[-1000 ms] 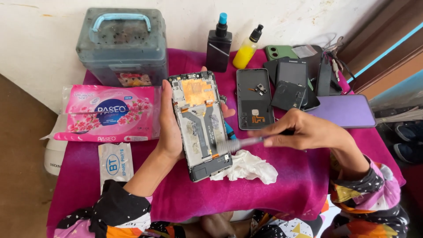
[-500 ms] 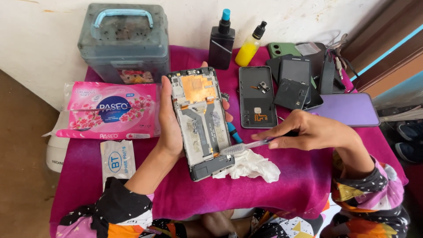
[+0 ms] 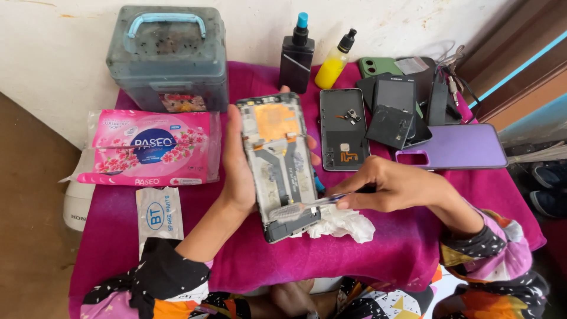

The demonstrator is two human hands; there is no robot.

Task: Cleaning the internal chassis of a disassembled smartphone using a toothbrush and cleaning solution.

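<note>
My left hand (image 3: pixel 239 177) is wrapped around the opened grey phone frame with its back cover off (image 3: pixel 282 162), thumb side on its left edge and fingertips peeking out on the right edge. I hold it up, tilted, above the bright pink cloth (image 3: pixel 331 260) that covers the table. My right hand (image 3: pixel 396 186) pinches a thin metal tool with a blue handle (image 3: pixel 322 201), fingers closed tight on it. The tip of the tool touches the lower part of the phone frame, close to the bottom end.

I think the job is partway done. The phone is already open, and I can see its orange patch and flat strips inside. The work on the bottom part looks not finished.

A crumpled white tissue (image 3: pixel 342 223) lies just under the phone frame, to its right. The dark grey back cover (image 3: pixel 344 130) lies right of the phone frame. The pink pack of tissues (image 3: pixel 150 147) lies left of it. The grey plastic box with a blue handle (image 3: pixel 168 56) stands behind the phone frame, to the left.
</note>
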